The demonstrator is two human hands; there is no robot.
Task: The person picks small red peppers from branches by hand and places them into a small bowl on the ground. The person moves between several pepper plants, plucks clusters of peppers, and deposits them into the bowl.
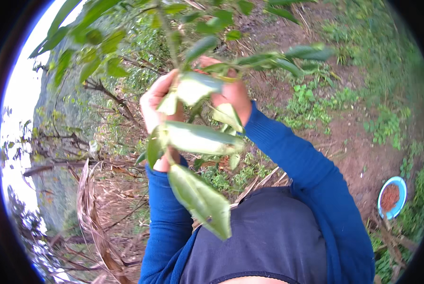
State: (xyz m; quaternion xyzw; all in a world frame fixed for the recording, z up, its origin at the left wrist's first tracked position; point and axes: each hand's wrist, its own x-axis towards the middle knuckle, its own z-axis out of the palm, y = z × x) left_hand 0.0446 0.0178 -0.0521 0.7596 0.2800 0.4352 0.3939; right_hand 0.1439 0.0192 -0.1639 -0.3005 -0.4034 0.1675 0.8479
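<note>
A leafy green branch (170, 39) hangs down in front of me, its large leaves (197, 202) partly covering both hands. My left hand (157, 103) is closed around its stem, with the thumb and fingertips up near a leaf joint. Opposite it, my right hand (236, 96) is among the leaves with its fingers bent. A side shoot (283, 58) with narrow leaves passes by these fingers. Small specks of red show by the right fingertips, too blurred to identify. Leaves hide what the right fingers touch.
A light blue basin (403, 191) holding small reddish-brown pieces (389, 197) sits on the ground at the right. Dry, curled plant stalks (91, 216) stand at lower left. Bare twigs (112, 96) reach in behind my left hand. Low weeds (300, 103) grow on the brown soil.
</note>
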